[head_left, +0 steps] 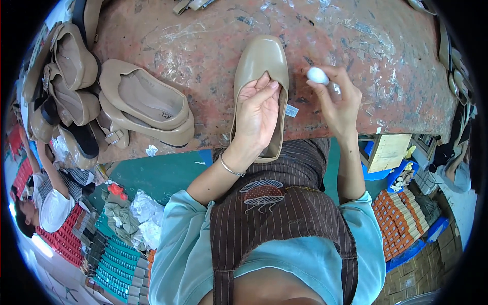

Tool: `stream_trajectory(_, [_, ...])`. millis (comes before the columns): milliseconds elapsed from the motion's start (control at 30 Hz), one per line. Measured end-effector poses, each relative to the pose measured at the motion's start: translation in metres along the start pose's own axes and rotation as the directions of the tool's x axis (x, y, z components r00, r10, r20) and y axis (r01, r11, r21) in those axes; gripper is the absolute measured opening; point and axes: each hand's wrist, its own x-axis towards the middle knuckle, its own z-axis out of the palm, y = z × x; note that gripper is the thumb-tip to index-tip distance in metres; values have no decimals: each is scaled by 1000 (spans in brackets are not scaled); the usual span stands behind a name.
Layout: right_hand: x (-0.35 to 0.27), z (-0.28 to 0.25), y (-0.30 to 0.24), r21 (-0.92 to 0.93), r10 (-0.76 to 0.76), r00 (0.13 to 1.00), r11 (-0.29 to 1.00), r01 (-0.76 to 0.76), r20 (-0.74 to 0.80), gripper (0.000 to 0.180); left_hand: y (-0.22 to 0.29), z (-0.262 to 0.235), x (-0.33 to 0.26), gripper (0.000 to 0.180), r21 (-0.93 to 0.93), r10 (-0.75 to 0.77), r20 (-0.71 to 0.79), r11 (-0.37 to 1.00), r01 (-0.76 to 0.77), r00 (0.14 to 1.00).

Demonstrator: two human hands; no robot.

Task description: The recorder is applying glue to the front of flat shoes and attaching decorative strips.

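Observation:
A beige square-toed flat shoe [262, 56] lies on the worn table, toe pointing away from me. My left hand [256, 109] reaches into its opening, fingertips under the front of the upper and thumb at the opening's edge, holding it. To the right of the shoe, my right hand [338, 96] pinches a small white egg-shaped piece [317, 75] between thumb and fingers. Its material I cannot make out. A small pale tag [291, 111] lies on the table beside the shoe.
Several beige shoes [147, 96] are heaped at the table's left, with more shoes [457, 71] along the right edge. The reddish tabletop [198, 46] is scuffed. Another person [51, 203] is at the far left. Orange stacked pieces [399, 223] stand low on the right.

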Motion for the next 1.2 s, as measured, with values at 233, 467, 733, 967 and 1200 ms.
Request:
stream_trajectory(233, [12,-3,-18,-297,-170,968,929,220,184,22,-1,2,-1,30,61,44,30,997,-45,999])
stream_trajectory(467, [19,0,-28,-344,-183,957,904,254,225,19,-1,5,-1,34,52,52,36,997,-54,998])
stream_trajectory(733, [26,4,-35,-361,-236,940,878,316,247,16,-1,4,0,37,43,41,30,998,-42,999])
stream_trajectory(967, [28,5,-39,-418,-215,936,850,320,280,13,-1,8,-1,41,65,47,33,997,-49,998])
stream_trajectory(1200, [30,5,-42,-420,-209,935,850,318,286,13,-1,8,-1,40,48,44,39,998,-46,998])
